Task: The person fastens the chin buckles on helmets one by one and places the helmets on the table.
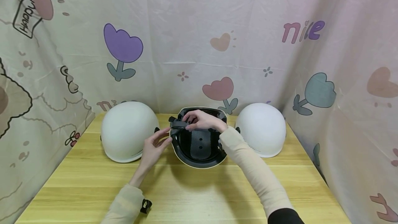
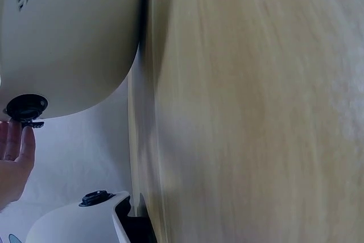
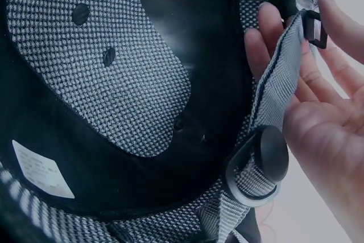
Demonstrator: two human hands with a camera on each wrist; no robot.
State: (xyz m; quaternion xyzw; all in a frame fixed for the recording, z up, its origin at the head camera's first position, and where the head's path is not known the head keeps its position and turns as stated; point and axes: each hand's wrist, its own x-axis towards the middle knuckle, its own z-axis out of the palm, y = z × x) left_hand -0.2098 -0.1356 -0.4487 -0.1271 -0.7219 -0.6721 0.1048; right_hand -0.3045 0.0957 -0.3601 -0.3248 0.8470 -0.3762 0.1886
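In the head view an upturned helmet with a black padded inside faces up at the middle of the table. My left hand touches the outside of its left rim with fingertips. In the left wrist view those fingers reach a round black fitting on the shell. My right hand reaches over the helmet's left part and holds its chin strap. The right wrist view shows thumb and fingers around the strap end, by a black buckle. A round strap slider hangs below.
A white helmet sits dome up close to my left hand. Another white helmet stands dome up to the right, beside my right forearm. The wooden table backs onto a printed curtain.
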